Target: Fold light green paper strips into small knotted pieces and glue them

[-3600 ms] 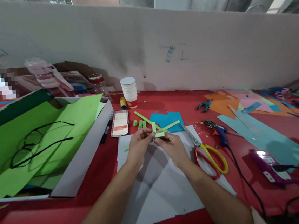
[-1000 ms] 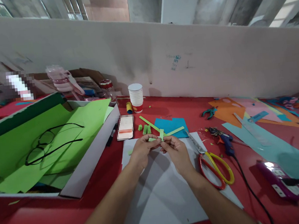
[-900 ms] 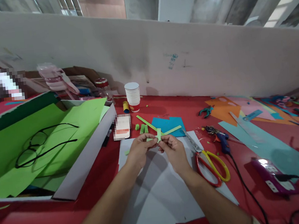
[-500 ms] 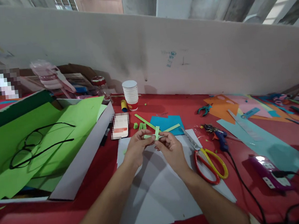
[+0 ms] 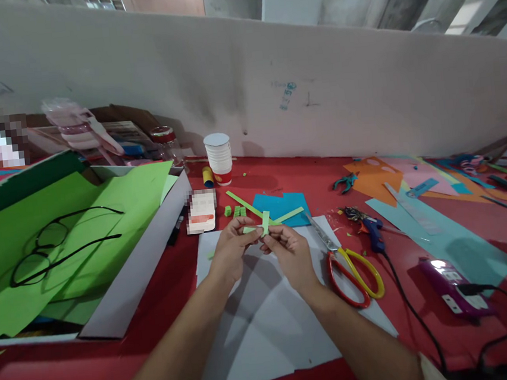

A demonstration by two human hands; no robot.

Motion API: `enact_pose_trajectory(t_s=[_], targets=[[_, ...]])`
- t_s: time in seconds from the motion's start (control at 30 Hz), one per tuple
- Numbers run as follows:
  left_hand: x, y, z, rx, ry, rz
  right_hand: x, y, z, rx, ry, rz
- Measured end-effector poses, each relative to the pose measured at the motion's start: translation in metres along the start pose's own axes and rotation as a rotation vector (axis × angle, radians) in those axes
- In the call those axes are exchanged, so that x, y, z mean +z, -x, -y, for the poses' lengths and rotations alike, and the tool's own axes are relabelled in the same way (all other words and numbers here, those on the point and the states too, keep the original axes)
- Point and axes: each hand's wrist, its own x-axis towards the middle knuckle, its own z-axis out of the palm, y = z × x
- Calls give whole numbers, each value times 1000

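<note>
Both hands meet over the white paper (image 5: 266,320), pinching light green paper strips (image 5: 266,220) that cross each other. My left hand (image 5: 234,245) is closed on the left end of the strips, thumb and fingertips together. From the other side my right hand (image 5: 292,252) grips near the crossing; its fingertips partly hide the strips. Just beyond, a longer green strip (image 5: 242,202) and another strip (image 5: 289,215) lie by a blue paper piece (image 5: 277,205). Small folded green pieces (image 5: 240,211) sit to the left of them.
Scissors (image 5: 348,267) with red and yellow handles lie right of my right hand. Further right are a blue glue gun (image 5: 376,238), teal pliers (image 5: 345,183) and a purple corded device (image 5: 455,287). Stacked paper cups (image 5: 219,160) stand behind. A box (image 5: 124,298) with green sheets and glasses (image 5: 47,257) occupies the left.
The view has shifted slightly, so everything appears a little higher and further left. Both hands keep their pinch on the green paper strips, with hardly any finger movement.
</note>
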Motion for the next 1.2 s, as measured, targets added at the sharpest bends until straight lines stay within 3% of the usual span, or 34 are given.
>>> enact_pose_trajectory(t_s=[0.47,0.67,0.73,1.07,1.2], targets=[[-3,-3,5,86,-83,28,1,-3,8,116,-99,-22],[-2,-5,2,-219,163,5,0,-5,12,106,-270,-34],[-2,-5,4,-249,173,29,-1,-5,13,121,-291,-30],[-5,-3,9,-153,88,154,-2,-6,5,80,-166,-39],[-7,-5,9,-126,39,116,-3,-5,5,46,-75,-21]])
